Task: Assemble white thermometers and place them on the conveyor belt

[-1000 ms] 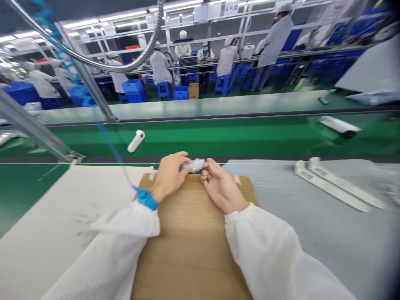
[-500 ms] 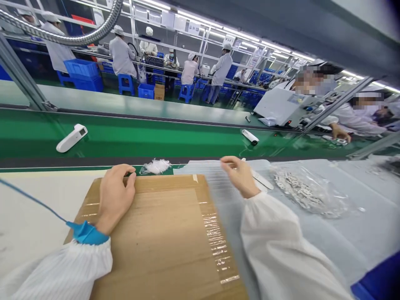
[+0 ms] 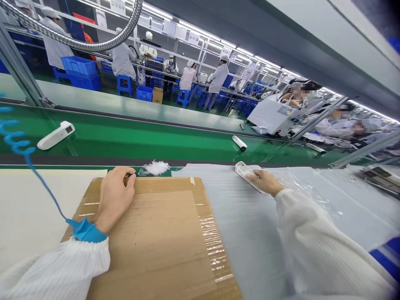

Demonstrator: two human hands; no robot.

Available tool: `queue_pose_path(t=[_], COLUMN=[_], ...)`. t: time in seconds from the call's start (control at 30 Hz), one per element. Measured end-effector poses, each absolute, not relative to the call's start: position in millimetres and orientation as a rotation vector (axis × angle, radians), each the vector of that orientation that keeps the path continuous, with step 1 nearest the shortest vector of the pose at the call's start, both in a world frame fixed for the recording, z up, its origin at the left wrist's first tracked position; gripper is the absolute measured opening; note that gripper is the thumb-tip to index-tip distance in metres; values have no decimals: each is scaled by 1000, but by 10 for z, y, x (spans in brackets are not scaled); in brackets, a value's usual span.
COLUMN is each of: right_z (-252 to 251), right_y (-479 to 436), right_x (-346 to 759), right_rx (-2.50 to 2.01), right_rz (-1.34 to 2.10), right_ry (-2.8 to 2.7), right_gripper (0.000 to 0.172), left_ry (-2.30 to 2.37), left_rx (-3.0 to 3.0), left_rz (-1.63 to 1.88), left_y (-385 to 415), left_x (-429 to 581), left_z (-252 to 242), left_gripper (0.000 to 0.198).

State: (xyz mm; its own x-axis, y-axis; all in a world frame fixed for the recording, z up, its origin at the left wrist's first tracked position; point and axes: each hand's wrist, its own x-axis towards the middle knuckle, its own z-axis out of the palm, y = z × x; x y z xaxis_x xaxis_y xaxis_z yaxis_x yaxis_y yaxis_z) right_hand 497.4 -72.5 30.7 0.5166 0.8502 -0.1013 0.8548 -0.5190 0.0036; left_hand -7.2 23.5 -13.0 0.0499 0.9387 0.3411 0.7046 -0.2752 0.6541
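My left hand (image 3: 115,198) lies on the far left part of a flat cardboard piece (image 3: 156,233), a blue wrist strap (image 3: 86,230) around its wrist. Its fingers curl inward; a small dark spot shows between thumb and forefinger, too hidden to name. On the grey foam sheet to the right, my right hand (image 3: 267,182) grips a white plastic housing (image 3: 242,168), long and hollow, by its near part. Right beside that hand, a clear plastic bag (image 3: 308,189) is partly covered by the hand and sleeve.
White handheld thermometers (image 3: 56,135) lie on the green conveyor belt (image 3: 140,137) beyond the bench. A clump of clear plastic bits (image 3: 156,168) sits behind the cardboard. A blue coiled cord (image 3: 45,183) runs to my left wrist. Co-workers sit across the line.
My right hand has moved right and closed on the white housing. The left hand stays on the cardboard. The view has shifted slightly, and a co-worker's hand has left the belt at right.
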Motion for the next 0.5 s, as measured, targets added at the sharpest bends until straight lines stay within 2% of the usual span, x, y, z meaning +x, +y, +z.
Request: queue_pose_path(t=[0.3,0.5], right_z=[321,580], right_y=[-579,-667], right_x=[5208,4981], right_rx=[2655,2641], right_rz=[-292,-541], right_ry=[1431,1702], right_gripper=[35,44], left_ry=[1694,1751], left_rx=[2020,2054], left_rz=[989,907], left_y=[221,187], left_x=[-55,-42], left_z=[-87,5], left_gripper=[27,28])
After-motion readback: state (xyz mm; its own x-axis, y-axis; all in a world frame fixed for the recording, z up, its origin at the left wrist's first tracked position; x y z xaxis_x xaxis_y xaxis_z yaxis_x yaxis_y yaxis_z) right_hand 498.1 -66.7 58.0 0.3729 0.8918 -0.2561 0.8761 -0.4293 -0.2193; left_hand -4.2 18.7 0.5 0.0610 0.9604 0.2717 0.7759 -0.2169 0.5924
